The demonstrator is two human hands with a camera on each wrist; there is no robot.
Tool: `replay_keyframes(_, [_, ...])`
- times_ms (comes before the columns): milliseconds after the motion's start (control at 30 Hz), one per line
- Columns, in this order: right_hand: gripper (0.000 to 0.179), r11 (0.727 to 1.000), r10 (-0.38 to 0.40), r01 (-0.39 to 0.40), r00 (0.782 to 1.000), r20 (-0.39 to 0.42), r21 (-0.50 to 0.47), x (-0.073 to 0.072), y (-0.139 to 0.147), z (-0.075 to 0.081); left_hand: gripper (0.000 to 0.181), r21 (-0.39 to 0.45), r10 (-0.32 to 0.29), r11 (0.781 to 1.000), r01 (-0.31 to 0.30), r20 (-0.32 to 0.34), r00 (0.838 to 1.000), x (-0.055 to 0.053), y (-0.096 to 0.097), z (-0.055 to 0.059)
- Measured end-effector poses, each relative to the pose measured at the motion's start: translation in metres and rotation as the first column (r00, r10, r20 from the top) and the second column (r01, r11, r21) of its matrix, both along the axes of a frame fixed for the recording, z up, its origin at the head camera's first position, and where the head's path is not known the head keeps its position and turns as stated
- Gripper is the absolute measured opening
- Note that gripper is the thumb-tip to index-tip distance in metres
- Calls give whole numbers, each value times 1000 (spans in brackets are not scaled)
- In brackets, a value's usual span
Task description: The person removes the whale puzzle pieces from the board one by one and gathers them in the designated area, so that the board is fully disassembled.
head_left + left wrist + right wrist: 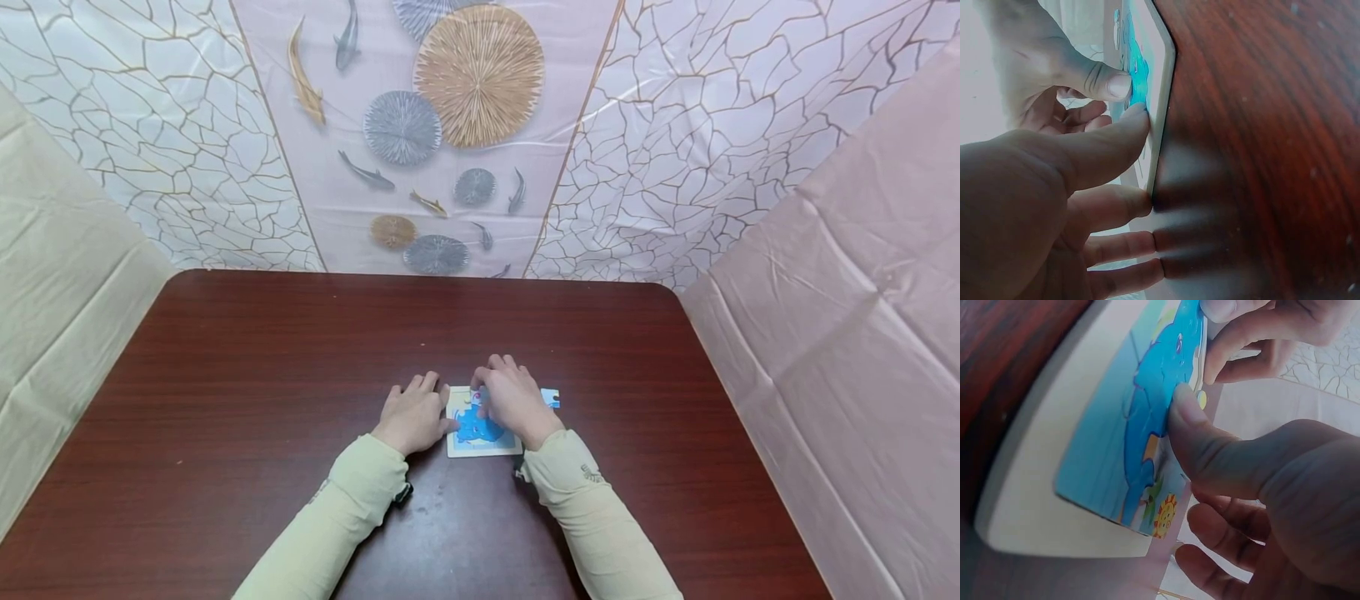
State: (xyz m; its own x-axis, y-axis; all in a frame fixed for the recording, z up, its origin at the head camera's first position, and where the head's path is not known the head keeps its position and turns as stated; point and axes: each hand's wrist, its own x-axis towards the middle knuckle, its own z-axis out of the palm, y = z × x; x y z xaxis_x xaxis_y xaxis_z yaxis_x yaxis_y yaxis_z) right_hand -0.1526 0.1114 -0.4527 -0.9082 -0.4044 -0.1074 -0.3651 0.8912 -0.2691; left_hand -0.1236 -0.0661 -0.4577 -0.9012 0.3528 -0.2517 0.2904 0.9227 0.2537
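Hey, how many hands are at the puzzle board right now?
2. The left hand is at the left edge of the puzzle board; the right hand reaches over it, thumb by the blue picture. No other hand shows.

Two grips (pixel 412 414) (pixel 513 402), one puzzle board (pixel 483 452), at least one loose piece (pixel 551 398) and one table (pixel 262 375) show.
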Motion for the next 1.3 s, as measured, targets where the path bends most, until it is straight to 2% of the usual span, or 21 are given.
replay_keyframes(233, [29,997,-31,36,996,82,-66,0,0,0,67,1,0,1000,0,5,1000,1,-1,1])
replay_keyframes(667, [31,992,-63,81,984,167,-102,0,-1,1,67,6,-2,1000,2,-6,1000,0,-2,0])
replay_keyframes(933, [32,987,-69,95,980,187,-132,1,2,-1,67,0,4,1000,-4,11,1000,-1,-2,-1])
replay_keyframes(1300, [31,986,-71,99,977,201,-132,1,6,0,66,14,-3,1000,3,-20,1000,0,-1,-2])
